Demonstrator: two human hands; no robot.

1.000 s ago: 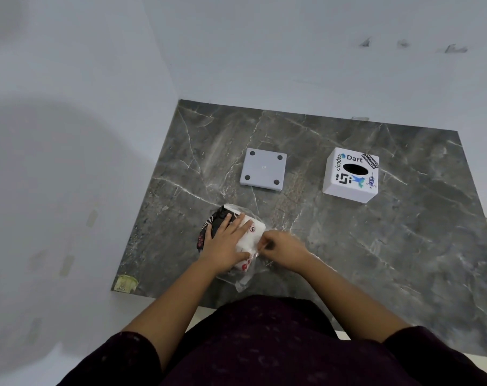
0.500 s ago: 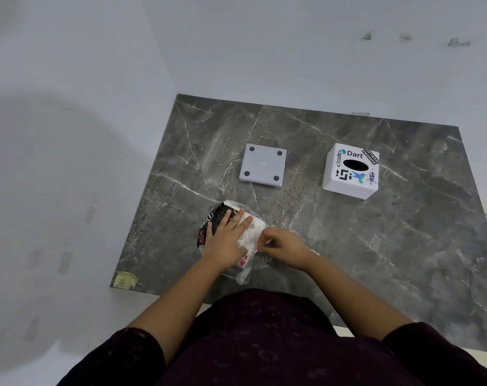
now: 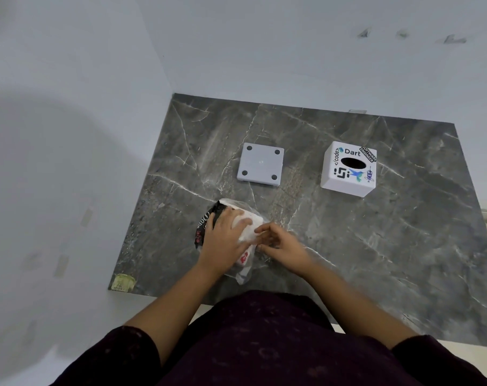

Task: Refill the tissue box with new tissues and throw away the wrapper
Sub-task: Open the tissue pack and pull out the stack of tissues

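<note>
A pack of white tissues in a clear plastic wrapper [image 3: 246, 261] with black and red print lies near the front of the dark marble table [image 3: 376, 246]. My left hand [image 3: 227, 240] lies flat on top of the pack, fingers spread, pressing it down. My right hand [image 3: 278, 242] pinches the pack's right edge with thumb and fingertips. The white cube tissue box [image 3: 348, 169], stickered, with a dark oval slot on top, stands at the back right. Its flat grey base plate [image 3: 260, 165], with four black feet up, lies at the back middle.
White walls meet at the table's back left corner. A small yellowish sticker [image 3: 122, 282] sits at the table's front left corner. My dark sleeves and body fill the bottom of the view.
Both hands stay on the pack. My right fingers have shifted slightly along its right edge and opened a little; the view has tilted slightly.
</note>
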